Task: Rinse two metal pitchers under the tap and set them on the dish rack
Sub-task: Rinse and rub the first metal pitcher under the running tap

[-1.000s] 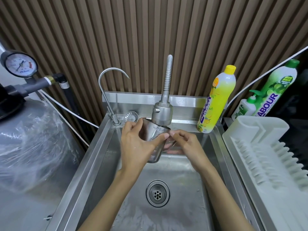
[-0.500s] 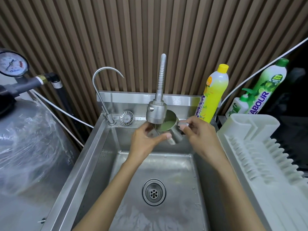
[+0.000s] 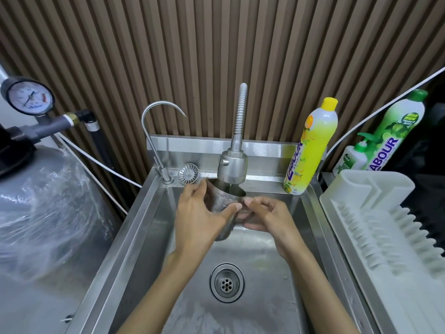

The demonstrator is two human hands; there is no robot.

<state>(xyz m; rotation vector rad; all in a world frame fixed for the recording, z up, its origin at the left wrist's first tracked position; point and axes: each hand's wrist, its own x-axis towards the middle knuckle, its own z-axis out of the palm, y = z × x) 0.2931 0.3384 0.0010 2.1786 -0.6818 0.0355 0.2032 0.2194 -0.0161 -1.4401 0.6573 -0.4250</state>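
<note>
A: What is filling the room around you?
B: A wall of brown upright slats is running across the whole back. Below it a steel sink is taking up the middle, its basin looking wet, with the drain sitting in its floor.

A: And what is standing at the sides?
B: On the left a big grey tank wrapped in clear plastic is standing, with a gauge sitting on the pipework above it. On the right a white rack is lying just beside the sink.

A: Is anything standing along the back?
B: A yellow bottle is standing on the sink's right back corner. A green bottle and a small pump bottle are standing behind the rack. A thin curved spout is rising at the left back corner, and a round strainer is lying next to its foot.

A: Where is the pitcher?
B: One pitcher is showing. It is hanging over the basin, mouth up, right under the head of the tap and well apart from the rack.

A: What are the fingers doing?
B: The left hand is gripping the pitcher's body from the left, its fingers wrapping round the far side near the rim and its thumb pressing across the near face. The right hand is coming in from the right, its fingers curling tight against the pitcher's lower right side. Its index tip is lying just beside the left thumb. The handle is hiding behind those fingers, so I cannot tell whether they are closing round it.
</note>
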